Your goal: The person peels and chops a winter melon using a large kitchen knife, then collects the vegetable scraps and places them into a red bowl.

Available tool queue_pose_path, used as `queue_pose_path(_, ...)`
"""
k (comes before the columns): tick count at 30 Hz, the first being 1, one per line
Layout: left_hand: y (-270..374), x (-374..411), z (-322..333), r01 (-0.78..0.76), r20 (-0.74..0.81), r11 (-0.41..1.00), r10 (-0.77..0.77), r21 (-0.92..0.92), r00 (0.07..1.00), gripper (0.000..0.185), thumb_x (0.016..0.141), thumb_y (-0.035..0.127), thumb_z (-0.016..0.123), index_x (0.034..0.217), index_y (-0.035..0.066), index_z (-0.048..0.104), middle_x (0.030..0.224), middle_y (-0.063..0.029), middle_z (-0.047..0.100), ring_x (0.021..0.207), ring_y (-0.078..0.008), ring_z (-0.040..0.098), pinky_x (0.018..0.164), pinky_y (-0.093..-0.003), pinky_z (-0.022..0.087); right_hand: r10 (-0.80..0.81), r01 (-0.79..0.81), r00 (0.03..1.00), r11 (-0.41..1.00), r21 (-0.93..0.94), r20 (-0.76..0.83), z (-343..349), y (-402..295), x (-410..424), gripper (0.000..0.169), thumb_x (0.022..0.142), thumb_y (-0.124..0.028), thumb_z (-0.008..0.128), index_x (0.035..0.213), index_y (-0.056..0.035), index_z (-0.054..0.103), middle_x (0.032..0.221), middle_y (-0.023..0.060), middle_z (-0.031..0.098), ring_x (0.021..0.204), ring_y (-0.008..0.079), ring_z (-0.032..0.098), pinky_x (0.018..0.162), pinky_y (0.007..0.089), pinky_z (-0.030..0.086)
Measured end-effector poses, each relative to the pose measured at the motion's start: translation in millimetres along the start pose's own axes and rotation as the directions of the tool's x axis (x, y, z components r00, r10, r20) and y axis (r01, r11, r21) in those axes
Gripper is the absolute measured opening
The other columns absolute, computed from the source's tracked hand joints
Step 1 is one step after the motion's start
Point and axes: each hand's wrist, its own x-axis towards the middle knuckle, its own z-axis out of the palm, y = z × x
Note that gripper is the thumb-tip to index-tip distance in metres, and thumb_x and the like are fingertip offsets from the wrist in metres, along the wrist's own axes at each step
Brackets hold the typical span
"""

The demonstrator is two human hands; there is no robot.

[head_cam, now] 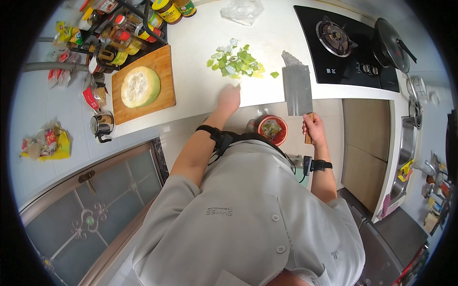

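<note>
My right hand [313,128] is closed around the wooden handle of a cleaver [297,89]. The broad grey blade points away from me, its far end over the white countertop [193,78] and its near part past the front edge. My left hand [229,98] is at the counter edge, fingers curled toward a pile of green and pale peel pieces [236,64]; whether it pinches anything is unclear. One loose peel piece [274,74] lies between the pile and the blade. Left of the pile, a cut winter melon [137,87] sits on a wooden cutting board [166,82], its seedy face showing.
Below the counter stands a red bin [285,136] holding scraps. A grey speckled piece [290,59] lies beyond the blade. A gas hob [322,71] with a wok [388,43] is to the right. Bottles fill a black rack [157,39]; a clear plastic bag [241,11] lies behind.
</note>
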Motion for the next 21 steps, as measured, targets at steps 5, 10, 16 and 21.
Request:
queue_pose_path(5, 13.0, 15.4, -4.3, 0.056, -0.015, 0.998, -0.056, 0.029, 0.998, 0.03, 0.093, 0.014, 0.046, 0.119, 0.009, 0.062, 0.101, -0.0194, 0.058, 0.095, -0.0365, 0.058, 0.079, -0.0474, 0.048, 0.014, -0.015, 1.0, 1.0, 0.011, 0.021, 2.9, 6.9, 7.3, 0.019, 0.094, -0.021, 0.064, 0.088, -0.0078, 0.053, 0.064, 0.0001, 0.052, 0.049, 0.0082, 0.049, 0.042, 0.0227, 0.042)
queue_pose_path(10, 11.1, 18.3, -14.9, 0.083, -0.063, 0.996, -0.085, -0.034, 0.994, 0.031, 0.089, 0.013, 0.052, 0.119, 0.008, 0.061, 0.102, -0.0192, 0.058, 0.098, -0.0368, 0.057, 0.082, -0.0473, 0.048, 0.027, -0.029, 0.999, 0.999, 0.039, 0.042, 15.0, 12.3, 17.2, 0.019, 0.093, -0.021, 0.065, 0.087, -0.0076, 0.053, 0.064, 0.0003, 0.053, 0.049, 0.0084, 0.05, 0.041, 0.023, 0.043)
queue_pose_path(16, 8.6, 15.7, -36.9, 0.079, -0.149, 0.992, -0.093, -0.102, 0.984, 0.04, 0.081, 0.01, 0.063, 0.121, 0.005, 0.059, 0.111, -0.0201, 0.056, 0.107, -0.0378, 0.054, 0.09, -0.0465, 0.047, 0.007, -0.009, 0.997, 1.0, 0.026, 0.073, 37.3, 16.0, 26.6, 0.02, 0.093, -0.021, 0.065, 0.086, -0.0075, 0.053, 0.064, 0.0002, 0.053, 0.05, 0.0085, 0.05, 0.042, 0.0232, 0.043)
queue_pose_path(21, 7.3, 23.4, -47.3, 0.096, -0.121, 0.988, -0.111, -0.124, 0.986, 0.049, 0.079, 0.01, 0.067, 0.126, 0.007, 0.056, 0.123, -0.0226, 0.051, 0.113, -0.0388, 0.051, 0.094, -0.0458, 0.046, 0.021, -0.021, 0.994, 1.0, 0.005, 0.104, 66.6, 9.6, 31.9, 0.019, 0.093, -0.02, 0.066, 0.086, -0.0076, 0.052, 0.064, 0.0005, 0.054, 0.05, 0.0084, 0.05, 0.043, 0.0233, 0.043)
